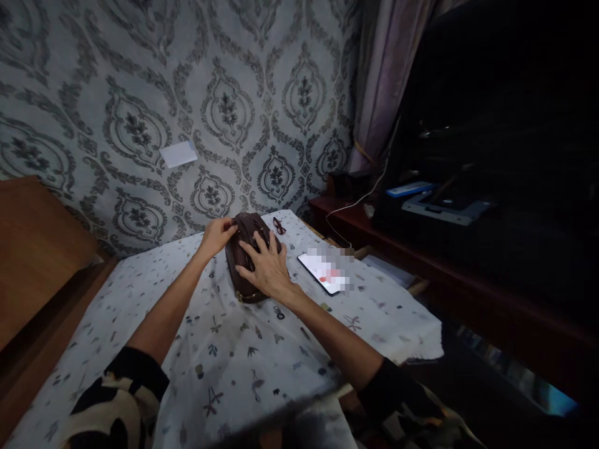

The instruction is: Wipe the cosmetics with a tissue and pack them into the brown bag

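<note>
A dark brown leather-like bag point(243, 268) with gold-coloured zip fittings lies on a patterned white tablecloth point(224, 349). At its far left edge, my left hand point(218, 236) is closed, thumb and fingers pinched on the bag; whether they grip the zip or only the edge is hidden. My right hand point(269, 268) rests on top of the bag with its fingers spread, pressing flat and covering part of its front. To the right of the bag lies a smartphone point(321, 273) with its screen lit, partly blurred out. Neither hand touches the phone.
Dark-framed glasses point(279, 226) lie just beyond the bag. A patterned wall point(229, 112) rises behind the table, with a white card point(178, 154) on it. A brown wooden panel point(42, 249) stands at left. On the right, a white cable point(360, 201) runs over a dark red surface point(322, 204).
</note>
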`<state>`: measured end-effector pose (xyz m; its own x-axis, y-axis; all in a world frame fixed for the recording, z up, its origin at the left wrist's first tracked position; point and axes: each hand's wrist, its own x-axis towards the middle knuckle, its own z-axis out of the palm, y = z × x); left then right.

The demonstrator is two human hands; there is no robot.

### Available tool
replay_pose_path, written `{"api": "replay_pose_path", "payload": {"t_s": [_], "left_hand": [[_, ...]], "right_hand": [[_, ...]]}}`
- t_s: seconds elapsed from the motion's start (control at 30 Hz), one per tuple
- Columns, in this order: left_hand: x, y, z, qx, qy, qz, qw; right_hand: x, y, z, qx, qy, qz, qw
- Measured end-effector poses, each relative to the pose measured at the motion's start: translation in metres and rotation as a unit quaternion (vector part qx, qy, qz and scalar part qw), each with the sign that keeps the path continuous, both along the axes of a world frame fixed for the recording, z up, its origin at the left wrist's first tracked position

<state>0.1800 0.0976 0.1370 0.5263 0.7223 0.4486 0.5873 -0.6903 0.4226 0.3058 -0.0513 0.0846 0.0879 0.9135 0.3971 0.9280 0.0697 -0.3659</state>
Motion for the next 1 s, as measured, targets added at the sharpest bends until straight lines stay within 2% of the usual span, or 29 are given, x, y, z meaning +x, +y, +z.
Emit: {"api": "replay_pose_path", "payload": {"t_s": [0.2, 0.53, 0.73, 1.0], "left_hand": [[0.006, -0.001, -0.004, -0.002, -0.016, 0.015, 1.0], [0.011, -0.006, -0.006, 0.054, 0.017, 0.077, 0.995], [0.007, -0.015, -0.004, 0.056, 0.022, 0.063, 0.996], [0.0, -0.017, -0.006, 0.019, 0.005, -0.001, 1.0]], "right_hand": [[0.0, -0.002, 0.005, -0.01, 0.004, 0.0, 1.0], [0.001, 0.0, 0.001, 0.001, -0.007, -0.003, 1.0], [0.002, -0.001, 0.0, 0.007, 0.0, 0.001, 1.0], [0.002, 0.002, -0.002, 0.012, -0.01, 0.002, 1.0]]}}
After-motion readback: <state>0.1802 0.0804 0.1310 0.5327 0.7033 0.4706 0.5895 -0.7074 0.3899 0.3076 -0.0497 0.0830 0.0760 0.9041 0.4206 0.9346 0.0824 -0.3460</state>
